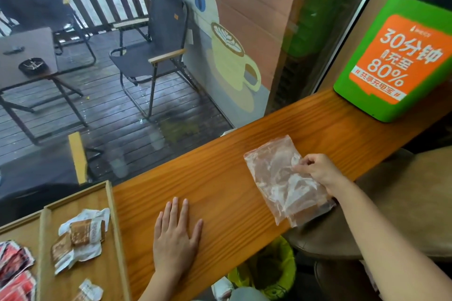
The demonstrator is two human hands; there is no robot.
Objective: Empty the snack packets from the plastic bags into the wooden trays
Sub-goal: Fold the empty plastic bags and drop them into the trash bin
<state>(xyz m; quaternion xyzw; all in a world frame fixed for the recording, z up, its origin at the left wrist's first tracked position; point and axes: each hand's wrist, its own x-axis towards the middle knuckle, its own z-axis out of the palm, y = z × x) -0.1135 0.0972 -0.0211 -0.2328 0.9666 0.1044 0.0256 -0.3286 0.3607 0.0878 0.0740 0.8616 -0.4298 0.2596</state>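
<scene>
Clear plastic bags (276, 178) lie flat and look empty on the wooden counter (220, 166), stacked one on another. My right hand (315, 170) pinches the top bag at its right edge. My left hand (177, 234) rests flat on the counter, fingers spread, holding nothing. At the lower left a wooden tray (117, 232) holds brown-and-white snack packets (80, 234). A second wooden tray (22, 227) beside it holds red packets (14, 269).
A green and orange power-bank kiosk (396, 61) stands at the counter's far right end. A window runs behind the counter, with folding chairs outside. A bin with a yellow-green liner (271, 273) sits under the counter, and a cushioned stool (367, 208) is to the right.
</scene>
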